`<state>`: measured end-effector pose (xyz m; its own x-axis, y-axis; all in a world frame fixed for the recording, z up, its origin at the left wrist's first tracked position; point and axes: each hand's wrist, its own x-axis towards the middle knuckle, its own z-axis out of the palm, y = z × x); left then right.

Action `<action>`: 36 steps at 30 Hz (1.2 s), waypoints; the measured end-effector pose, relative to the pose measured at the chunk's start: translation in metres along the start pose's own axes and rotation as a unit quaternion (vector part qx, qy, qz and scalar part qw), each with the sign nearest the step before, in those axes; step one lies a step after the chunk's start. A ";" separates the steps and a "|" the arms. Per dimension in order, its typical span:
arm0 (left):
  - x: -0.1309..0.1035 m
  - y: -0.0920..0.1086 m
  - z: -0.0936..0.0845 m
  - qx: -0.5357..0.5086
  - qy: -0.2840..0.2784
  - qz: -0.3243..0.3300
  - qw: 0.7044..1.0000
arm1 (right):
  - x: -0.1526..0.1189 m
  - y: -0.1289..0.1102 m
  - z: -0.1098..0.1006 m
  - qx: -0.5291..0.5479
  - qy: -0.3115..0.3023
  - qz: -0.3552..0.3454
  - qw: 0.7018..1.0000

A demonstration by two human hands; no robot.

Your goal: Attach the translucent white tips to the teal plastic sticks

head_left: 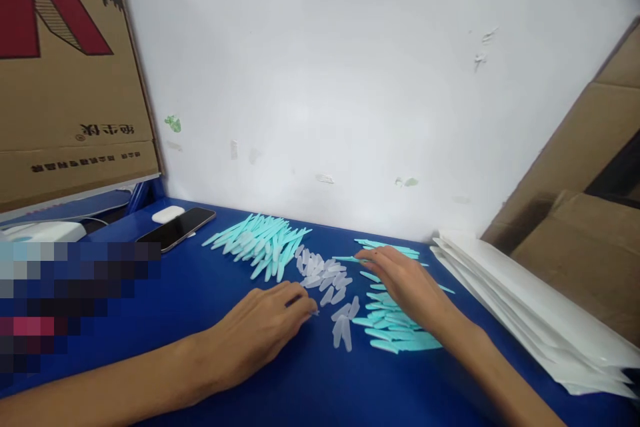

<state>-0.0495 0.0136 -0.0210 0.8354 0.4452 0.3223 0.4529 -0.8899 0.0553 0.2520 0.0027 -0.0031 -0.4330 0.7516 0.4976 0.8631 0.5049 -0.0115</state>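
Note:
My left hand (270,320) is pinched closed over the blue table, with a small clear piece showing at its fingertips. Just beyond it lies a scattered group of translucent caps (327,273). My right hand (395,273) has its fingers closed on a slim turquoise stick (345,259), whose end points left. Under and beside that hand are several turquoise sticks (395,327) lying roughly sideways. A larger heap of turquoise sticks (260,243) is at the back left of the caps.
A phone (183,227) and a white case (168,215) lie at the back left. White sheets or bags (525,313) are stacked at the right. Cardboard boxes (75,93) stand on both sides, and a white wall (310,80) rises behind the table (200,300).

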 end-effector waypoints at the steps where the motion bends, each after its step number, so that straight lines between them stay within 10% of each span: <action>1: 0.001 -0.004 0.001 -0.011 0.024 -0.008 1.000 | 0.001 -0.006 0.000 -0.001 0.000 -0.015 1.000; 12: 0.002 -0.026 0.011 -0.042 0.213 -0.006 0.976 | 0.006 -0.038 -0.009 0.032 0.008 -0.097 0.995; 36: 0.006 -0.005 0.001 -0.167 0.288 0.058 0.941 | -0.003 -0.067 0.012 0.168 0.101 -0.139 0.971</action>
<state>-0.0464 0.0213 -0.0203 0.5224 0.3008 0.7979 0.1664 -0.9537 0.2506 0.1926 -0.0277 -0.0139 -0.5479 0.4859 0.6810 0.5731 0.8110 -0.1176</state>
